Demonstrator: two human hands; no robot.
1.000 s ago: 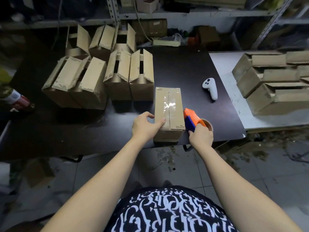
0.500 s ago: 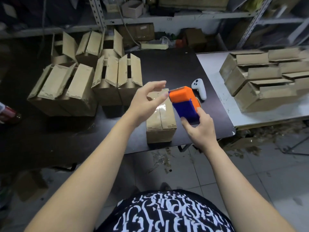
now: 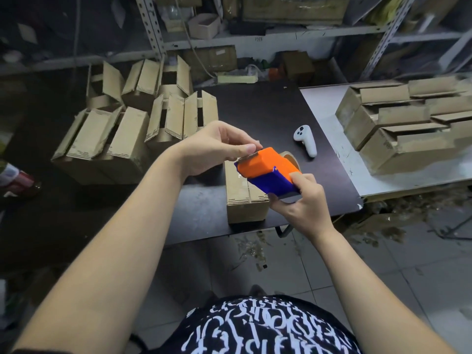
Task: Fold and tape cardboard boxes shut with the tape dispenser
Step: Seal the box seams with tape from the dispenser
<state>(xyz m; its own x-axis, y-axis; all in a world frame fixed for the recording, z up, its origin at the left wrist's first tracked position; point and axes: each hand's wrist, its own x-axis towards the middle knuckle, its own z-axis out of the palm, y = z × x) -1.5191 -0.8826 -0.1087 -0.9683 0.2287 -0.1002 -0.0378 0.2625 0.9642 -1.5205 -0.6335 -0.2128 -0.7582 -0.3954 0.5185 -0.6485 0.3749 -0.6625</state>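
My right hand (image 3: 300,205) grips the orange and blue tape dispenser (image 3: 268,172), lifted above the black table (image 3: 255,113). My left hand (image 3: 217,146) pinches at the dispenser's front edge with thumb and fingers, where the tape end sits. Under the dispenser a closed cardboard box (image 3: 245,198) lies at the table's near edge, partly hidden by it; clear tape runs along its top seam.
Several open-flapped boxes (image 3: 122,134) crowd the table's left and back. A white controller (image 3: 305,140) lies to the right of the hands. More boxes (image 3: 408,123) are stacked on a white table to the right. Metal shelving stands behind.
My left hand left the box and came up to the dispenser's front edge. My right hand raised the dispenser off the box side to above it.
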